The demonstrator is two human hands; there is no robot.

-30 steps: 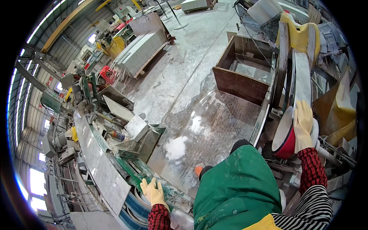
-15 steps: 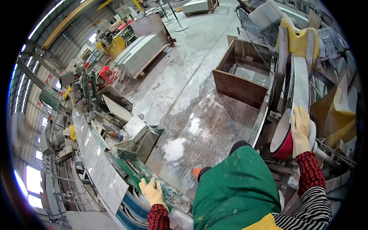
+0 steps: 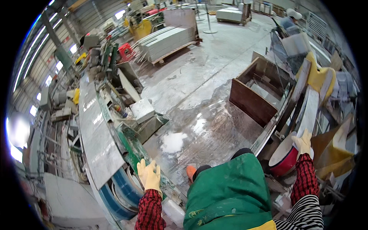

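Right now your left hand [image 3: 149, 176] lies flat and open on the green machine frame [image 3: 132, 151] while your right hand [image 3: 303, 142] presses, fingers spread and holding nothing, on the red-and-white basin [image 3: 284, 161], so steady it before lifting.

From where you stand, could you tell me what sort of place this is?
Most likely a stone-cutting workshop in a large industrial hall. A long grey slab lies on a green machine bed, more cut slabs are stacked on a pallet, and the concrete floor is wet and dusted with white slurry.
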